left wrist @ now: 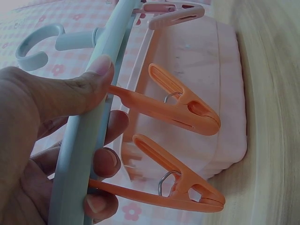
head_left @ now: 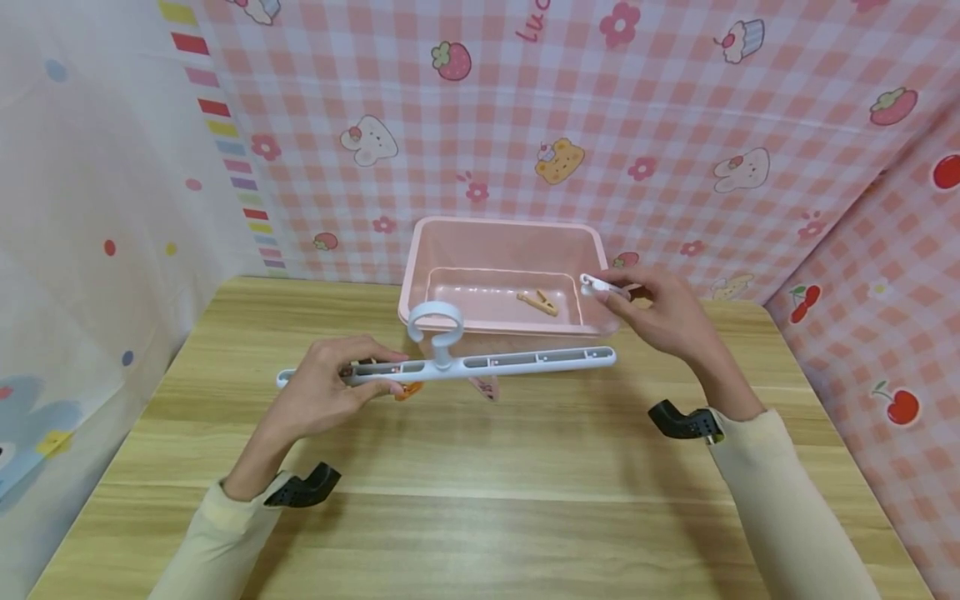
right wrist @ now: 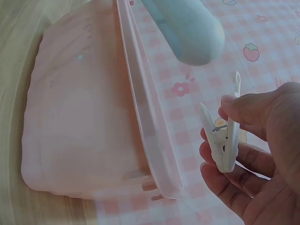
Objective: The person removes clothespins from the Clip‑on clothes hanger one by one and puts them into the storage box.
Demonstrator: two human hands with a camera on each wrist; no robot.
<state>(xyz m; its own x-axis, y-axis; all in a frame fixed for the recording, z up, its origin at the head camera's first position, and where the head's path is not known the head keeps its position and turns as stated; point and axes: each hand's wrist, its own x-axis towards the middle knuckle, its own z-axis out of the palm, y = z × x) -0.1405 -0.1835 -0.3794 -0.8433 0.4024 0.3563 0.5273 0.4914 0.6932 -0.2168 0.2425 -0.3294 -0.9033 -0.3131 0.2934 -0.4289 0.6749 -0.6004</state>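
Note:
My left hand (head_left: 322, 390) grips a light blue clip hanger (head_left: 551, 361) by its bar, left of the hook, holding it above the table. In the left wrist view, two orange clothespins (left wrist: 164, 112) hang from the bar near my fingers. A pink clothespin (left wrist: 176, 16) hangs farther along it. My right hand (head_left: 663, 312) pinches a white clothespin (right wrist: 228, 145) between thumb and fingers, near the right rim of the pink bin (head_left: 510, 223). The white clothespin is apart from the hanger, whose rounded end shows above it in the right wrist view.
Inside the bin lies a tan clothespin (head_left: 537, 303). The bin stands at the back of the wooden table (head_left: 487, 517), against a pink checkered cloth (head_left: 480, 125). Patterned cloths also hang at both sides. A black wrist mount (head_left: 686, 421) sits on each sleeve.

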